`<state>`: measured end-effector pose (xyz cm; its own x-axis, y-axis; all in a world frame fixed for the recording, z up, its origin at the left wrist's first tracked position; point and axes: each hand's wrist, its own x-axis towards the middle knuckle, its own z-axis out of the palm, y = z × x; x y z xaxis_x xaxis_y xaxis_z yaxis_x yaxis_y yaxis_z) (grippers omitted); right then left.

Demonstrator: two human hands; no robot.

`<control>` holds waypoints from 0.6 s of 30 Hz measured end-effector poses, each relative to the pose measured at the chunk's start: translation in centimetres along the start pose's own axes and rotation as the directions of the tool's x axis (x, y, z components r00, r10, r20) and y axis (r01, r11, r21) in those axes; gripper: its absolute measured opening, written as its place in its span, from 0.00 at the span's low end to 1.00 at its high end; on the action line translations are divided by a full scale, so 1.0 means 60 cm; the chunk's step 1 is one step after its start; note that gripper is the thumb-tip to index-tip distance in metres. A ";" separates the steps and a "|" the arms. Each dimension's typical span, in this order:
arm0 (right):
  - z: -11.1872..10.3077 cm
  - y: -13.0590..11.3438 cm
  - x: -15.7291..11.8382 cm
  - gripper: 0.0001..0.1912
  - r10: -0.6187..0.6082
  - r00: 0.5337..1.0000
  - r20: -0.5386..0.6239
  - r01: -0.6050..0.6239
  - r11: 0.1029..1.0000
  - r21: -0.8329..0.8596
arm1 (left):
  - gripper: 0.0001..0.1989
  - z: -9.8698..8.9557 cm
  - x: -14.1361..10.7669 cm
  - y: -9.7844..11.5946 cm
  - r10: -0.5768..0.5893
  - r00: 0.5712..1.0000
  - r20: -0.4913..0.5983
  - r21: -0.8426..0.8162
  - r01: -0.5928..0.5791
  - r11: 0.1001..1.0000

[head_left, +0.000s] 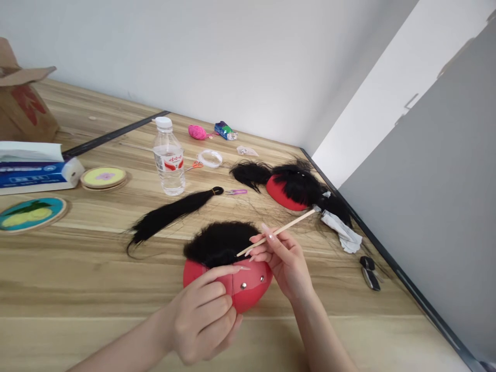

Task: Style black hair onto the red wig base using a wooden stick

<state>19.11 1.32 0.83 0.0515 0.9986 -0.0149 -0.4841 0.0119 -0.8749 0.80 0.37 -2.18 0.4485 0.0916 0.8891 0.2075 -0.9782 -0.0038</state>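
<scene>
A red rounded form [248, 302] lies on the table in front of me, with short black hair [220, 243] across its far side. Two silver pins [243, 285] stick in its near face. My left hand [207, 310] presses against the form, index finger stretched along the hair's edge, the other fingers curled in. A thin dark strand of hair [232, 283] runs down to these fingers. In my right hand [284, 258], a thin wooden-handled hook needle [290, 223] is pinched, slanting down to the hairline. Its fine tip is too small to make out.
Beyond the form lie a bundled black hair hank [174, 214] and pink thread snips [237, 192]. A water bottle [169, 160] stands behind. Another red form [284, 194] with black hair is at right, near crumpled tissue [343, 232]. Embroidery hoops [104, 178] and a tissue pack [34, 175] are left.
</scene>
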 end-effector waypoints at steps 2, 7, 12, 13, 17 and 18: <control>-0.005 -0.006 0.001 0.09 0.039 0.998 0.047 -0.038 0.999 -0.005 | 0.08 0.001 -0.003 0.001 -0.008 1.000 0.004 0.009 0.008 1.000; -0.010 -0.010 0.003 0.09 0.056 0.996 0.070 -0.055 0.998 -0.011 | 0.09 0.002 -0.006 0.003 -0.009 1.000 0.025 0.011 0.009 1.000; -0.016 -0.003 0.016 0.09 -0.012 0.999 -0.040 0.012 1.000 -0.005 | 0.09 0.007 -0.006 -0.001 0.040 0.999 -0.004 -0.024 -0.040 0.999; -0.018 -0.001 0.019 0.09 -0.030 0.998 -0.054 0.029 0.999 -0.013 | 0.09 0.007 -0.006 -0.002 0.039 0.999 -0.002 -0.028 -0.040 0.999; -0.030 0.005 0.031 0.10 -0.086 0.991 -0.098 0.080 0.995 -0.067 | 0.09 0.008 -0.004 -0.001 0.039 0.999 -0.004 -0.025 -0.040 0.999; -0.032 0.006 0.033 0.11 -0.091 0.990 -0.111 0.082 0.993 -0.083 | 0.09 0.008 -0.004 -0.001 0.042 0.999 -0.008 -0.022 -0.042 0.999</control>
<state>20.73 3.21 -0.44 0.1915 0.9814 0.0109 -0.4039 0.0889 -0.9105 1.09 0.52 -2.62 0.4502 0.0488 0.8916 0.1694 -0.9850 -0.0316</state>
